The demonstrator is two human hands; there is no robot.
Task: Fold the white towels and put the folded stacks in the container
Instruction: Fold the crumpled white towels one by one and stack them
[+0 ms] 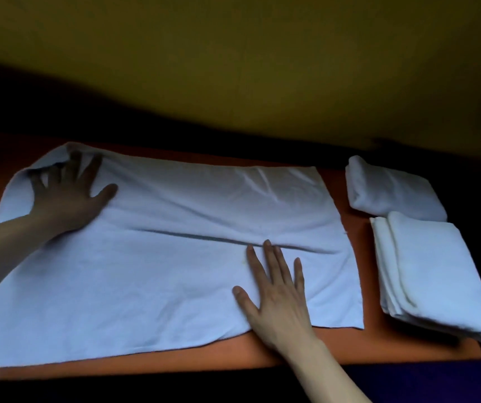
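- The desk [335,349] is the biggest thing I see: an orange top running left to right, carrying all the linen, with a dull yellow wall behind it.
- The white towel [152,274] lies spread flat across most of the desk. A long seam or fold edge runs across its middle, and its far-left corner is curled up over the fingers there. I judge it is laid out this way so it can be smoothed before the next fold.
- 2 folded towels sit on the right end of the desk, apart from the spread one: the near folded stack [434,274], neat and layered, and the far folded towel [390,190], looser and more rolled. Parked there, they leave me working room.
- My right hand [277,298] lies flat, fingers straight, its grip wide and holding nothing, pressing the cloth just below the seam to pin it.
- My left hand [68,196] is spread flat on the towel's far-left part, grip also wide, fingertips under the curled corner.
- I see no container in this view.
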